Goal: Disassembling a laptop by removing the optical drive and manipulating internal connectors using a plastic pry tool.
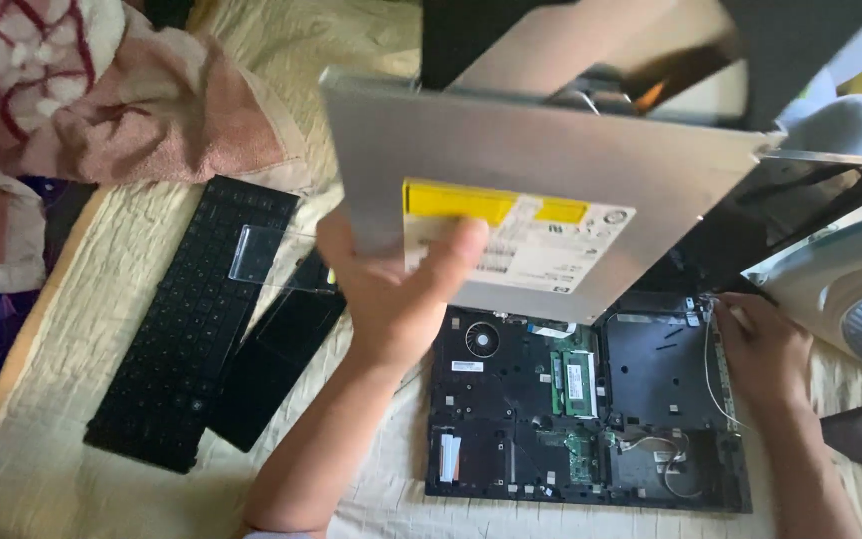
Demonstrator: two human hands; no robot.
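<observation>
Left hand [391, 289] lifts drive [541, 190] over quilted bedspread [82, 299] (cream).

A cream quilted bedspread [72, 439] covered the bed across the frame. At left on it lay a black detached keyboard [192, 319], beside a black flat panel [271, 369]. A black opened laptop base [581, 419] (circuitry exposed) sat lower right; a pink-and-white patterned blanket [102, 90] lay bunched upper left.
</observation>
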